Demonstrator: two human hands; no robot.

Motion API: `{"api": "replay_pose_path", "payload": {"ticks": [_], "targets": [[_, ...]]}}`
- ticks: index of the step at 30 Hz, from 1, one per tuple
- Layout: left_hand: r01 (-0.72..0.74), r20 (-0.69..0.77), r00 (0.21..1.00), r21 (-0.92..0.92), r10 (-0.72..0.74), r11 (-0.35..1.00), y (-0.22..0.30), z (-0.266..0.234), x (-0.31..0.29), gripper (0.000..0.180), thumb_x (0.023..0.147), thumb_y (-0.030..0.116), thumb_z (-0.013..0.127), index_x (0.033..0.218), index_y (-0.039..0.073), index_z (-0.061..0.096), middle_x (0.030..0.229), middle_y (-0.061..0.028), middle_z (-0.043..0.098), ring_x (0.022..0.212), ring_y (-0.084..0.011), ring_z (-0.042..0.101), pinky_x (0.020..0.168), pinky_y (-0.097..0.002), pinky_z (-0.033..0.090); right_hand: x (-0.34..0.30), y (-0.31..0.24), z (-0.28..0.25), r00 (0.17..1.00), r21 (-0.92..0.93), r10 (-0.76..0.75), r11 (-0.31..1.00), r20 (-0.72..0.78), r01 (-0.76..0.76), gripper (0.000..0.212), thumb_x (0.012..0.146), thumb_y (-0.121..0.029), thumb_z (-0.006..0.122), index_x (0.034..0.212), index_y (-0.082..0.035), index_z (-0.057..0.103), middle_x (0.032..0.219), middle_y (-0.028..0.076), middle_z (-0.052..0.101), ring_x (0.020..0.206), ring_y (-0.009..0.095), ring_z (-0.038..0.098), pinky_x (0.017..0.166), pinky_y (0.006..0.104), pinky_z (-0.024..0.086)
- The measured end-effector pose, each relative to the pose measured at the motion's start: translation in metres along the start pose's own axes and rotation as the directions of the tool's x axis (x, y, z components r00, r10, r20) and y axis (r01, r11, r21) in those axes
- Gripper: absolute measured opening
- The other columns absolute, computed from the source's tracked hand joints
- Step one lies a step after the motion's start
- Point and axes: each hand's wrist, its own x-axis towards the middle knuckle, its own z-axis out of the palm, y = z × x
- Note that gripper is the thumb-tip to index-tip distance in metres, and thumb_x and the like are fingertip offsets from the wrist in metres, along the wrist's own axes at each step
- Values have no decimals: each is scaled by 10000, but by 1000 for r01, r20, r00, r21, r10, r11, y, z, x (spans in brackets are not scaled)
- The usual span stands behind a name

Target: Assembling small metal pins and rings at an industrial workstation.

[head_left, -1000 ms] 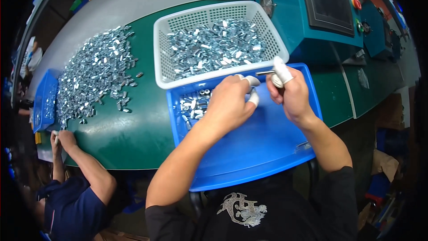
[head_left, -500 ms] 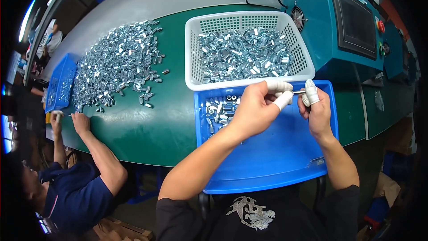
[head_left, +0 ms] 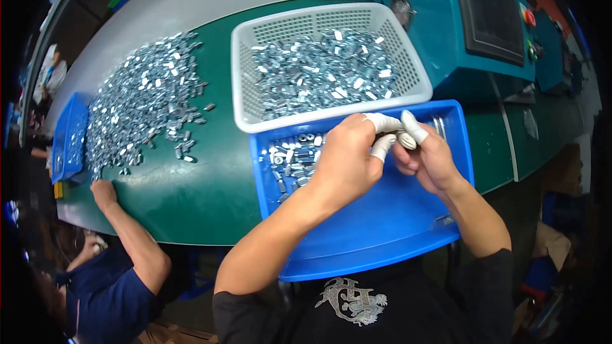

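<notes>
My left hand [head_left: 349, 156] and my right hand [head_left: 428, 158] meet above the blue tray [head_left: 376, 232], white covers on several fingertips. Both are closed in a pinch, their fingertips touching or nearly so. What they pinch is small and mostly hidden behind the fingers. Beneath my left hand, small shiny metal sleeves, some showing a round hole, lie in the tray's left part [head_left: 299, 156]. Close by my right hand, thin metal rods [head_left: 440, 127] stand at the tray's far right corner.
Behind the tray a white perforated basket [head_left: 245, 111] holds many small metal pieces. A large heap of them [head_left: 143, 92] covers the green table [head_left: 210, 197] on the left, beside a blue basket [head_left: 70, 137]. A co-worker's hand [head_left: 104, 194] reaches there. A teal machine [head_left: 440, 32] stands at right.
My hands have come closer together, and the short metal rod that showed between them is no longer visible. The view has shifted a little. The co-worker's other hand has dropped away from the blue basket.
</notes>
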Motion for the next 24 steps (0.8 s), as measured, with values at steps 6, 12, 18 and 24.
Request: {"api": "replay_pose_path", "payload": {"ticks": [6,12,18,24], "targets": [[-177,-63,981,69,182,982,3,0,3,249,743,-51,657,984,9,643,824,-120,650,726,-214,646,661,-287,514,-2,-5,-1,996,91,8,996,89,-16,426,972,-400,360,843,-36,538,500,2,405,386,70,310,369,218,263],[-162,-205,967,-22,154,987,10,5,0,247,720,-12,698,960,-11,639,753,-83,644,643,-143,622,606,-250,496,-1,-6,-6,928,197,181,947,327,-254,541,962,-422,314,1091,63,518,487,-25,384,394,67,325,379,208,288],[-227,-153,964,-31,219,973,7,1,1,228,717,3,712,938,2,657,735,-63,631,634,-118,606,590,-234,480,-1,-4,-5,914,214,168,942,369,-260,541,948,-411,327,1124,74,491,483,-26,381,391,67,323,368,201,280],[-61,-353,935,-84,28,995,-2,-4,9,167,719,37,717,883,52,690,678,-26,598,538,-67,465,470,-216,384,7,1,-13,982,345,16,935,189,-82,377,979,-384,329,915,-79,541,510,-35,360,394,56,296,357,206,262]]}}
